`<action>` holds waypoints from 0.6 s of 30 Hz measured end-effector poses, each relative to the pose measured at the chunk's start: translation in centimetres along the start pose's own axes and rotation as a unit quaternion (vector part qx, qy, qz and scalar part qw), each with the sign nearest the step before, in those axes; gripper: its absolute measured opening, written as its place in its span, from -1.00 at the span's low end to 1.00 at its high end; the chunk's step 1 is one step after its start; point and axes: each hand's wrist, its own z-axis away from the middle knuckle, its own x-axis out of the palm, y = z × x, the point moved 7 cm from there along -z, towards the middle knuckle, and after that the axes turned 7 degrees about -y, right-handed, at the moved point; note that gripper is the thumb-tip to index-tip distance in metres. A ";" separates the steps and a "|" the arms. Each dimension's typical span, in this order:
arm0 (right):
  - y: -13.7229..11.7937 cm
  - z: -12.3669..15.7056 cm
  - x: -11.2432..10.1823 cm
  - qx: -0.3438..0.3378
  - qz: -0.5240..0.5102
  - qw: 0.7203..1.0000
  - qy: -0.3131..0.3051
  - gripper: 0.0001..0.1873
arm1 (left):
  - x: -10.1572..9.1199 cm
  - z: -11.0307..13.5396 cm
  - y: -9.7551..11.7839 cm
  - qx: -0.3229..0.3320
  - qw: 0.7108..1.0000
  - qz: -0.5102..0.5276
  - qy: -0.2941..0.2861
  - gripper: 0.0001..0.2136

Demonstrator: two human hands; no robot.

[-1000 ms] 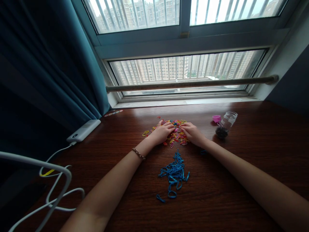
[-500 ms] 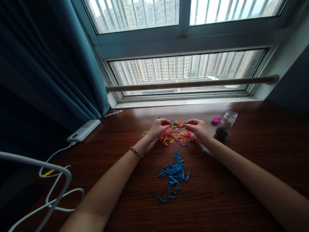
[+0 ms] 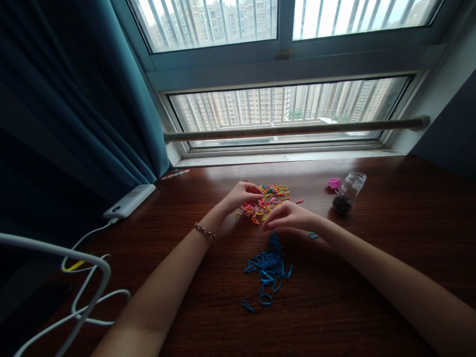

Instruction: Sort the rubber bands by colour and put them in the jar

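Observation:
A heap of mixed red, yellow and pink rubber bands [image 3: 274,190] lies on the table, with a few blue ones among them. My left hand [image 3: 243,195] is at the heap's left side, its fingers pinched together; what is between them is too small to tell. Between that heap and a pile of blue rubber bands [image 3: 269,267] hovers my right hand [image 3: 286,216], fingers closed and pointing left. Its fingertips are just above the top of the blue pile, and what they hold is hidden. A single blue rubber band [image 3: 313,235] lies beneath my right forearm.
At the right a clear jar [image 3: 351,187] with dark contents stands tilted beside a pink cap [image 3: 333,183]. A white power strip [image 3: 130,202] and looping white cable [image 3: 100,267] are at the left. Beyond the table [image 3: 208,317] are a curtain, a rail and a window.
My right hand has moved from the heap's right side down and left toward the blue pile. The left hand has shifted slightly left, and the mixed bands look more spread.

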 end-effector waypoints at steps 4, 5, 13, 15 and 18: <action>1.2 2.2 -6.4 -0.027 0.155 0.938 0.310 -0.73 | 2.6 0.5 0.4 -0.009 0.983 -0.079 -0.165 -0.74; 1.5 2.7 -7.3 -0.027 0.217 0.913 0.343 -0.75 | 3.5 0.7 0.5 -0.008 0.974 -0.106 -0.201 -0.75; 4.7 1.6 -6.8 0.004 0.485 0.842 0.237 -0.68 | 6.3 0.4 2.4 0.135 0.928 -0.314 -0.149 -0.65; 4.8 1.5 -6.6 0.022 0.510 0.828 0.234 -0.67 | 5.2 0.1 2.6 0.165 0.918 -0.358 -0.042 -0.64; 4.4 1.6 -6.7 0.034 0.522 0.813 0.257 -0.67 | 3.9 -0.1 2.2 0.186 0.888 -0.414 0.074 -0.73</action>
